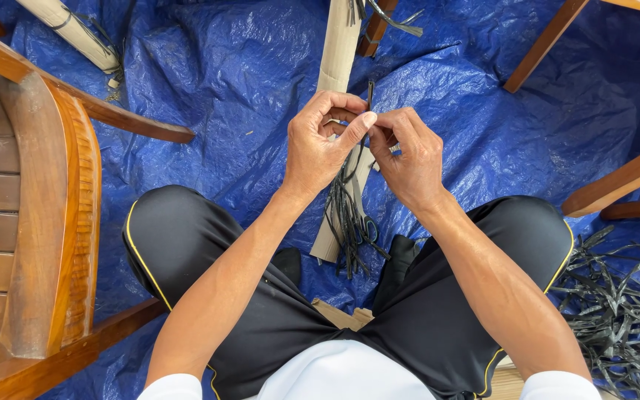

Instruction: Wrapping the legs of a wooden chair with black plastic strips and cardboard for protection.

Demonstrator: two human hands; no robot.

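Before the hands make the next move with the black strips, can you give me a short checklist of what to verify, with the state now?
1. Both hands on the work: the left hand and the right hand meet at the black strips. Ok.
2. Strips pinched between fingertips: ok.
3. Loose ends hang free: they trail down over the cardboard strip between the knees. Ok.
4. Scissors within reach: they lie among the hanging ends. Ok.
5. Spare strips near: a pile of black strips lies on the blue tarp by the right leg. Ok.
6. Knot or weave state: hidden by fingers. Cannot tell.
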